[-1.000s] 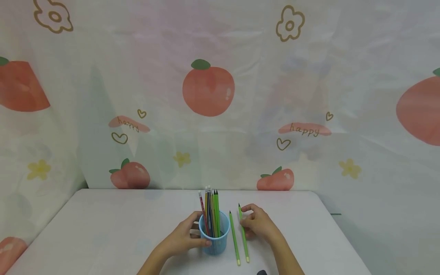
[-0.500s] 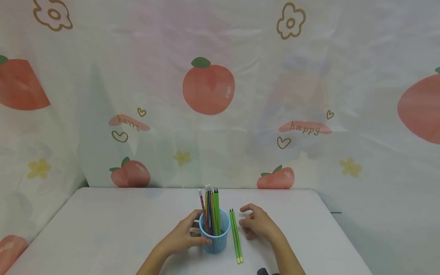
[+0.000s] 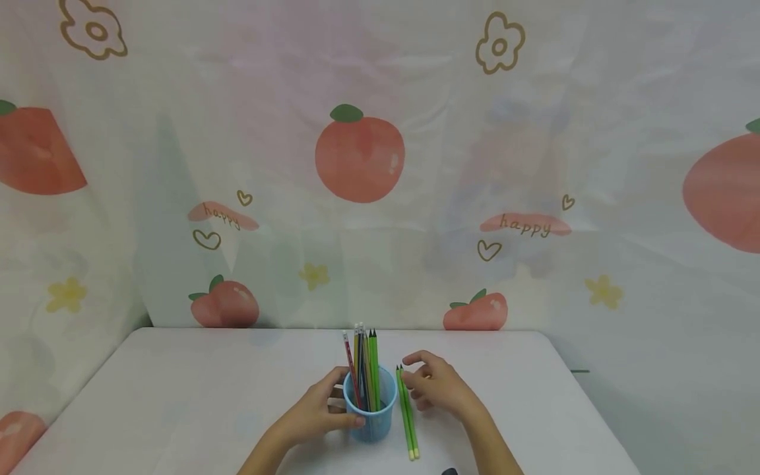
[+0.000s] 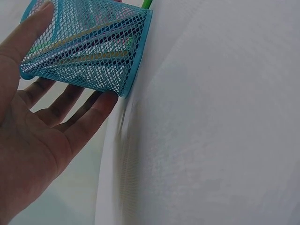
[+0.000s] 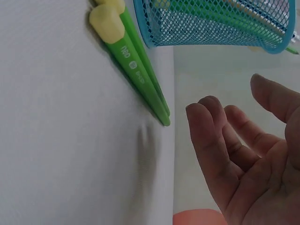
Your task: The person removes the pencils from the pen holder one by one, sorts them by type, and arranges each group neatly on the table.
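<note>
A light blue mesh pencil cup [image 3: 373,427] stands upright on the white table, with several pencils [image 3: 366,369] leaning in it. My left hand [image 3: 311,414] holds the cup from its left side, thumb at the front and fingers round the back; in the left wrist view, fingertips meet the mesh wall [image 4: 93,61]. To the right of the cup, two green pencils [image 3: 408,425] lie side by side, dark points away from me and pale yellow ends [image 5: 107,22] near me. My right hand [image 3: 439,384] hovers by their pointed ends, fingers loosely bent, holding nothing.
A dark object [image 3: 450,471] shows at the bottom edge beside my right forearm. Behind the white table [image 3: 208,389] hangs a pale cloth [image 3: 380,264] printed with fruit and flowers.
The right-hand green pencil has slid left against the other one, and my right hand has let go of it. That hand then shifted left over the pencil points. My left hand stays on the cup.
</note>
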The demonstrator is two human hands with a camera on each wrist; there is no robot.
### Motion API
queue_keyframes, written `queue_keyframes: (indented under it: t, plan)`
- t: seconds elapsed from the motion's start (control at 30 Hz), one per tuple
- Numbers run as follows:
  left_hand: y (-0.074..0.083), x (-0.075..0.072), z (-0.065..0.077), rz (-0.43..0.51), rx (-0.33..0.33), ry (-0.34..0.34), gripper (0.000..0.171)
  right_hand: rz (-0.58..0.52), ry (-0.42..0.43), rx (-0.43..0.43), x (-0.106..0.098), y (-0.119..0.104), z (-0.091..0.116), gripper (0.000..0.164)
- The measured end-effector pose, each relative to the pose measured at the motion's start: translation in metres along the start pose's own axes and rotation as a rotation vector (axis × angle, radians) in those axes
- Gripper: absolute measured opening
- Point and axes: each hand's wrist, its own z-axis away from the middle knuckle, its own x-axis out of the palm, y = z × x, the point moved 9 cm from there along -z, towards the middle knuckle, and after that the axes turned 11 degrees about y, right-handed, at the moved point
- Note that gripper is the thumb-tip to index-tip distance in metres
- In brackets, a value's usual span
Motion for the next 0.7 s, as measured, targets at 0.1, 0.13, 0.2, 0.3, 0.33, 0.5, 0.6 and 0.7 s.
queue_keyframes:
  t: [0.1,0.13,0.2,0.3,0.33,0.5,0.6,0.7]
  plan:
    - [0.001,0.0,0.0,0.01,0.014,-0.001,0.082,-0.024,-0.024,-0.053,0.005,-0.008,0.001,0.045]
    - [0.001,0.0,0.001,0.015,0.019,-0.002,0.081,-0.032,-0.029,-0.075,0.006,-0.011,0.001,0.044]
    - [0.001,0.0,0.001,0.021,0.029,-0.003,0.08,-0.04,-0.022,-0.121,0.008,-0.015,0.0,0.041]
    - [0.002,0.0,0.002,0.027,0.042,-0.006,0.079,-0.037,0.016,-0.179,0.01,-0.021,0.0,0.037]
    - [0.002,0.0,0.002,0.027,0.045,-0.007,0.079,-0.027,0.034,-0.196,0.01,-0.023,0.001,0.037]
    - [0.003,0.0,0.002,0.026,0.043,-0.007,0.08,-0.012,0.087,-0.237,0.017,-0.03,0.002,0.042]
    - [0.003,0.0,0.001,0.026,0.031,-0.008,0.08,-0.027,0.09,-0.245,0.023,-0.034,0.003,0.044]
    - [0.003,0.0,0.001,0.023,0.028,-0.009,0.079,-0.032,0.09,-0.249,0.028,-0.036,0.004,0.043]
